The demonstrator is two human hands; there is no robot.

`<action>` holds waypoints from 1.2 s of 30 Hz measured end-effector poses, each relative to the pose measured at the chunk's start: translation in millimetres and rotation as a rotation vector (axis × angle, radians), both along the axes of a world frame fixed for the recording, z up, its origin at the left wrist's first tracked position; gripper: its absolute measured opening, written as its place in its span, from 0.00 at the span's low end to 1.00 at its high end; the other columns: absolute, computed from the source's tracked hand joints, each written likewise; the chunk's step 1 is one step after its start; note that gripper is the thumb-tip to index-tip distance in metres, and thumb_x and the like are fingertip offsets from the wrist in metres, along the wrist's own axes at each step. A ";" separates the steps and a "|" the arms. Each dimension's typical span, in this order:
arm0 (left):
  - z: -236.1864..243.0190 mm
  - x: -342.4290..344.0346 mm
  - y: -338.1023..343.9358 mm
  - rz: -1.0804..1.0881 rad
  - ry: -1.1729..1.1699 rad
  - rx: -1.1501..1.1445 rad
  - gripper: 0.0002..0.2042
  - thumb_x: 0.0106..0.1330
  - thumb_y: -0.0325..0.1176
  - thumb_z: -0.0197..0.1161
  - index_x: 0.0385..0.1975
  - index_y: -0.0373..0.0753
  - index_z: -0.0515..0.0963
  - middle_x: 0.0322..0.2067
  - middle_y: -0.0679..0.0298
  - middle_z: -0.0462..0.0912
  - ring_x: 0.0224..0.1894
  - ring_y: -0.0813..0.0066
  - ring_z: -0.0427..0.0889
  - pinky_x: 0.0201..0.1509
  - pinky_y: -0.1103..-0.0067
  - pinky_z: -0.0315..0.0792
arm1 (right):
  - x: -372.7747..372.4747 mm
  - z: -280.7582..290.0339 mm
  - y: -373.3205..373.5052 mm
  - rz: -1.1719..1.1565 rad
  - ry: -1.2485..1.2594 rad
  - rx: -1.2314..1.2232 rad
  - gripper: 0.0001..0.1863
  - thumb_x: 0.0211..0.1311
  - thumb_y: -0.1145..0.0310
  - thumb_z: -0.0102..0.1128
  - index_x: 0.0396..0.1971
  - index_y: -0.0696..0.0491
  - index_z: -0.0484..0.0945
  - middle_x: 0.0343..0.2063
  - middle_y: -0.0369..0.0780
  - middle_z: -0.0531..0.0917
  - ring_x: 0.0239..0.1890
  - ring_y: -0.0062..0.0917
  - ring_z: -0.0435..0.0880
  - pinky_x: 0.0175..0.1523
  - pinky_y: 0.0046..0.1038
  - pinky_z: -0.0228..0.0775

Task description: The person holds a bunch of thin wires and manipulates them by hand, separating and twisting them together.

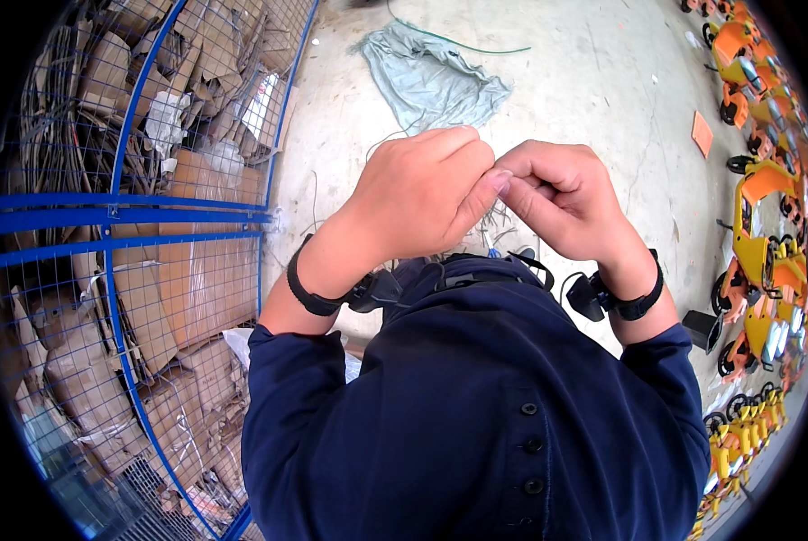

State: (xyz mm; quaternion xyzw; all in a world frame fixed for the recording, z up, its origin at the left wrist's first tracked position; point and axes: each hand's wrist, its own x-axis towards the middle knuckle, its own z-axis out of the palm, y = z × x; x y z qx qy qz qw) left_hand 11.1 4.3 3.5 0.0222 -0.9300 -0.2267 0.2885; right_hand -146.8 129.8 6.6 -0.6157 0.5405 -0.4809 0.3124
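Note:
My left hand [426,189] and my right hand [562,198] meet in front of my body, thumbs and fingertips pressed together. Both are closed in a pinch, and whatever lies between the fingertips is too small or too hidden to make out. A thin dark strand [384,142] curves out beside the left hand's knuckles; whether that hand holds it I cannot tell. Below the fingertips, a tangle of thin grey strands [494,218] shows against the floor, partly covered by the hands. Each wrist wears a black strap with a small black device.
A blue mesh cage [120,216] on the left holds flattened cardboard [210,288]. Ahead, a crumpled grey-green sheet [431,81] and a green cord [476,47] lie on the concrete floor. Rows of yellow and orange small ride-on bikes [754,230] line the right, near an orange flat piece [701,134].

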 end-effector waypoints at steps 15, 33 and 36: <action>-8.8 -1.3 12.8 -0.503 0.121 1.330 0.19 0.74 0.37 0.43 0.21 0.34 0.71 0.16 0.65 0.70 0.17 0.79 0.69 0.23 0.81 0.65 | -0.1 -25.7 -10.5 0.662 -1.209 0.095 0.10 0.69 0.69 0.50 0.35 0.62 0.74 0.17 0.32 0.67 0.14 0.11 0.54 0.17 0.18 0.43; -5.7 -22.2 23.5 -0.811 0.428 1.836 0.20 0.74 0.37 0.38 0.17 0.40 0.61 0.23 0.59 0.69 0.25 0.67 0.75 0.33 0.71 0.78 | -4.4 -24.8 -25.8 0.893 -1.490 -0.102 0.07 0.69 0.71 0.49 0.38 0.59 0.70 0.17 0.31 0.60 0.15 0.15 0.53 0.18 0.19 0.44; -1.6 -23.4 20.3 -0.668 0.363 1.663 0.21 0.74 0.42 0.39 0.15 0.42 0.60 0.23 0.60 0.69 0.23 0.70 0.74 0.30 0.72 0.76 | -6.5 -23.2 -27.9 0.834 -1.430 -0.135 0.07 0.70 0.70 0.48 0.39 0.59 0.70 0.17 0.30 0.60 0.15 0.14 0.53 0.18 0.19 0.44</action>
